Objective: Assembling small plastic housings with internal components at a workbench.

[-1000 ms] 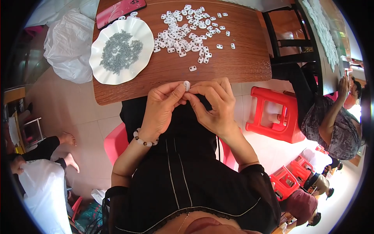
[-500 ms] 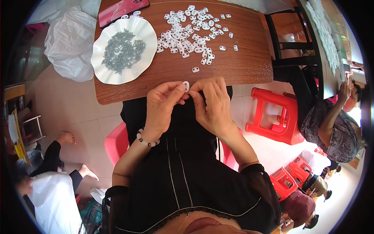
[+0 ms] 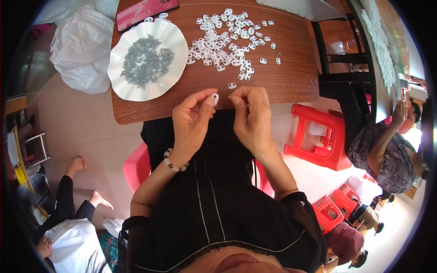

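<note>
Near the front edge of the brown table (image 3: 291, 84), my left hand (image 3: 190, 120) pinches a small white oval plastic piece with holes (image 3: 215, 97) between thumb and fingertips. My right hand (image 3: 254, 118) is a little to the right, apart from the piece. Its thumb and index finger are drawn together; whatever is between them is too small to name. Just beyond the hands lies a single white two-holed piece (image 3: 232, 85). Many similar white pieces (image 3: 216, 43) are heaped farther back. On the left, a wavy-rimmed white plate (image 3: 177, 48) holds small grey rod-like pins (image 3: 145, 61).
A pink phone (image 3: 143, 13) lies at the table's back left. White plastic bags (image 3: 79, 52) hang beside the table. To the right are a red stool (image 3: 318, 136) and a dark chair (image 3: 341, 59). Other people sit at both sides, one in a patterned top (image 3: 382, 154).
My right hand has drawn away from the white piece, opening a gap between the hands. My left hand still holds the piece. The view has shifted slightly.
</note>
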A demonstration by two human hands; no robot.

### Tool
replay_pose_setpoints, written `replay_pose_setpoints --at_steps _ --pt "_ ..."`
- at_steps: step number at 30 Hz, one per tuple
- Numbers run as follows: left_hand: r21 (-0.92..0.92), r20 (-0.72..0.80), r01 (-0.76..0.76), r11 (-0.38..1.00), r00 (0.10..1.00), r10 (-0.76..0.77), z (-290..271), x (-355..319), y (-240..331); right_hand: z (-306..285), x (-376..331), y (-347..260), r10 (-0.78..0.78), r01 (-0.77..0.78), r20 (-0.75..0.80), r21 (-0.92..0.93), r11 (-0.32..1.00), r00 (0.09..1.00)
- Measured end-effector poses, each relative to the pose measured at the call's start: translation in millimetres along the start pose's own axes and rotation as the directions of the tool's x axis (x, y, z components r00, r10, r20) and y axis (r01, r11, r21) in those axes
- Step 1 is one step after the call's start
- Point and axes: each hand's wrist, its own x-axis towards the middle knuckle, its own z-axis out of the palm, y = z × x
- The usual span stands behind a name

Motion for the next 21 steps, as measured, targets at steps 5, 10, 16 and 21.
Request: replay_pose_setpoints --at_steps 5,10,16,21 --pt "-0.068 0.169 0.155 0.986 0.975 -0.141 -9.6 2.5 4.1 -4.1 1.9 -0.1 0.212 -0.242 0.138 0.265 0.933 0.968" --pt "-0.341 0.325 0.461 0.819 0.876 -0.358 -13.4 7.9 9.8 -5.5 2.1 -4.9 0.149 -0.169 0.099 0.242 0.955 0.984" --pt "-0.308 0.318 0.505 0.806 0.853 -0.413 -13.5 5.5 10.9 -4.4 -3.7 -7.8 -0.004 0.0 0.115 0.031 1.0 0.993" --pt "-0.248 0.289 0.488 0.837 0.862 -0.417 -20.0 4.0 3.1 -2.8 -5.1 -6.2 -0.038 0.046 0.149 -0.05 0.998 0.988"
